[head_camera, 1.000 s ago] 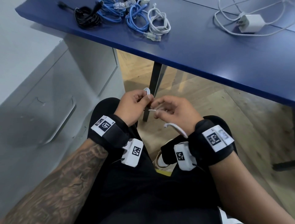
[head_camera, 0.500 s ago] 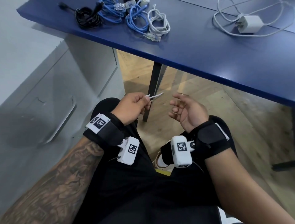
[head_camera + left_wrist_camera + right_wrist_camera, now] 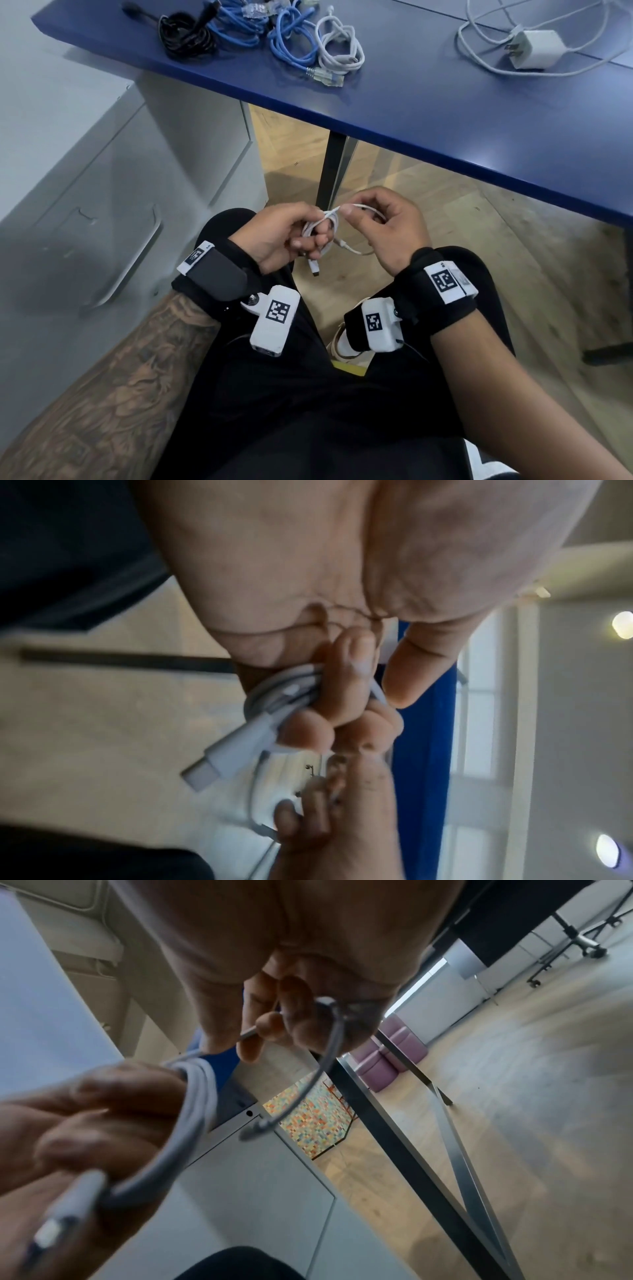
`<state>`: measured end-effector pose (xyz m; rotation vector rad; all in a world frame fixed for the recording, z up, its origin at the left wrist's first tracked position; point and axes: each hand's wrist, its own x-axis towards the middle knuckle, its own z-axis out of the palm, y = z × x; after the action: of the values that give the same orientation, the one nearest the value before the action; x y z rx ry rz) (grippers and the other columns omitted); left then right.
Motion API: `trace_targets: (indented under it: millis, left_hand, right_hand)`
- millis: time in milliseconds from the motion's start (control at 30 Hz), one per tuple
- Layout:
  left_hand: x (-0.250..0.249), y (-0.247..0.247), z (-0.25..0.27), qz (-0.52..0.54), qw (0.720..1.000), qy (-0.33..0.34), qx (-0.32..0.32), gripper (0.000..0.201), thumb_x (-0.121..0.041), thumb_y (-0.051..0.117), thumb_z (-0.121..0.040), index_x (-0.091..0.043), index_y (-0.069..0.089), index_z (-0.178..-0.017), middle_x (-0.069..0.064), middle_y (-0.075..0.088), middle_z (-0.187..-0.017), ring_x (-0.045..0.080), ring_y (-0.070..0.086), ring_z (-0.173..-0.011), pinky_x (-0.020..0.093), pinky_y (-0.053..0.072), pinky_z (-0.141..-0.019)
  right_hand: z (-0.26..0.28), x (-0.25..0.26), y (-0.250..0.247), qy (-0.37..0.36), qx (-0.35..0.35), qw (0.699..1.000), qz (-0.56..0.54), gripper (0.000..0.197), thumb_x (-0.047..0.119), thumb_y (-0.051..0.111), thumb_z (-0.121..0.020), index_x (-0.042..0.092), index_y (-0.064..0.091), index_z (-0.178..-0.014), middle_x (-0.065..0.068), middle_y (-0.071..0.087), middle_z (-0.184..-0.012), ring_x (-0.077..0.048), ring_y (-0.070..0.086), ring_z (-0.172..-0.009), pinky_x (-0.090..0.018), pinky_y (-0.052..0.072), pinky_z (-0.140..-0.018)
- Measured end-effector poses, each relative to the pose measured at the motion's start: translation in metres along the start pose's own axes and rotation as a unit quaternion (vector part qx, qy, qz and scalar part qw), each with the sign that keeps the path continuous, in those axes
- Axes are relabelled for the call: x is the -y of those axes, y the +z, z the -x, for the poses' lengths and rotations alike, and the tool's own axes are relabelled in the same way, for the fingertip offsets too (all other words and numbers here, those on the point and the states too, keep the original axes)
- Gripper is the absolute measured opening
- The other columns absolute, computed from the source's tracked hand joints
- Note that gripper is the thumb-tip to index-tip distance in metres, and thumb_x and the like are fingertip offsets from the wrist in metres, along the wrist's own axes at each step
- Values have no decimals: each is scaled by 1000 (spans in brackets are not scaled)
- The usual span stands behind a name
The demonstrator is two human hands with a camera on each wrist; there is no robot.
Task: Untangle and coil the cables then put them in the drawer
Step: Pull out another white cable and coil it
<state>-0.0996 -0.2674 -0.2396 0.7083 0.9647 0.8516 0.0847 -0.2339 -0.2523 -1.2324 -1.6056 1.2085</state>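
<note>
A thin white cable [image 3: 329, 222] is wound in small loops round the fingers of my left hand [image 3: 287, 236], above my lap. Its white plug [image 3: 313, 267] hangs down below that hand; the left wrist view shows the loops [image 3: 274, 696] and plug [image 3: 212, 761] gripped by curled fingers. My right hand [image 3: 383, 229] pinches the free end of the cable [image 3: 329, 1047] just right of the loops, and a short tail with a small connector [image 3: 253, 1130] dangles from it. The grey drawer unit [image 3: 113, 219] stands at my left with its drawers closed.
On the blue desk [image 3: 445, 113] ahead lie a black cable bundle [image 3: 186, 32], tangled blue network cables [image 3: 284, 37], a coiled white cable [image 3: 340, 49] and a white charger with its cord [image 3: 534, 48]. A metal desk leg [image 3: 330, 171] stands just beyond my hands.
My right hand had let go and opened to the right; now it is back at the left hand, pinching the cable's free end. More loops sit round the left fingers.
</note>
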Motion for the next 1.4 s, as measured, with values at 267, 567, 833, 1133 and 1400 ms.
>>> trace_targets:
  millis: [267,567,833,1133,1400]
  left_hand:
    - [-2,-6,-5,327,940,89,-32,16,-8,47,-95,1,58,-100,11,63,-91,8,57,-63,32,53,-89]
    - [10,-10,-13,51,954,176,-237,14,-6,55,-96,-3,66,-90,15,69,-96,18,69,-83,31,56,-82]
    - [11,-2,-10,-99,979,123,-131,19,-17,56,-91,-4,66,-82,13,63,-66,26,56,-63,36,44,-63]
    - [-3,13,-2,-72,992,97,-45,26,-11,46,-94,-4,64,-76,4,60,-60,24,48,-55,36,39,-60]
    - [-3,13,1,-10,997,78,-20,18,-14,46,-85,-3,57,-76,9,57,-64,16,41,-50,29,36,-54]
  right_hand:
    - [18,-8,27,59,143,984,85,29,19,48,-103,28,60,-128,16,65,-71,7,53,-55,-13,39,-55]
    - [23,18,38,-18,194,957,217,33,17,61,-93,18,63,-127,4,67,-89,-8,57,-71,-26,49,-74]
    - [10,34,7,-92,46,975,196,9,20,69,-90,21,74,-97,12,68,-86,1,61,-78,-16,50,-72]
    - [12,33,-5,-172,17,967,187,6,19,71,-90,14,73,-93,4,67,-85,-12,61,-80,-30,52,-71]
    - [13,32,5,-101,6,991,91,12,21,75,-87,18,68,-97,1,68,-90,-10,65,-82,-23,53,-76]
